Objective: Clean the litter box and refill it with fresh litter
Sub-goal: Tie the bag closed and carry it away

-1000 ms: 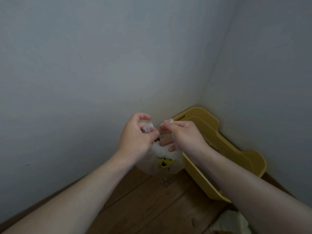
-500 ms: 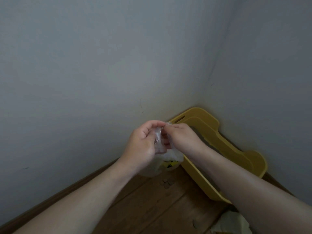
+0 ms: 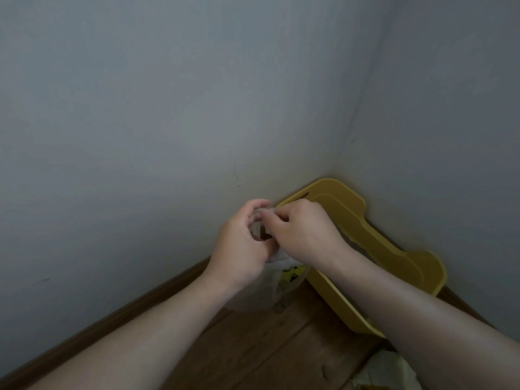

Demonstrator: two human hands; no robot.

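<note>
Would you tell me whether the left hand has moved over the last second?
Yes, the left hand has shifted slightly right, toward the yellow litter box and the right hand.

The litter box (image 3: 408, 260) is smooth yellow plastic with a dull sheen; beside the litter box, the bag (image 3: 268, 289) is thin, translucent, crinkled plastic film; under the litter box, the floor (image 3: 267, 347) is brown, faintly grained wood planks; behind the litter box, the walls (image 3: 168, 108) look matt and painted; the skirting (image 3: 140, 302) is darker, smooth wood.

Bare forearms (image 3: 146, 336) end in a bare left hand (image 3: 239, 249) and right hand (image 3: 305, 232).
</note>
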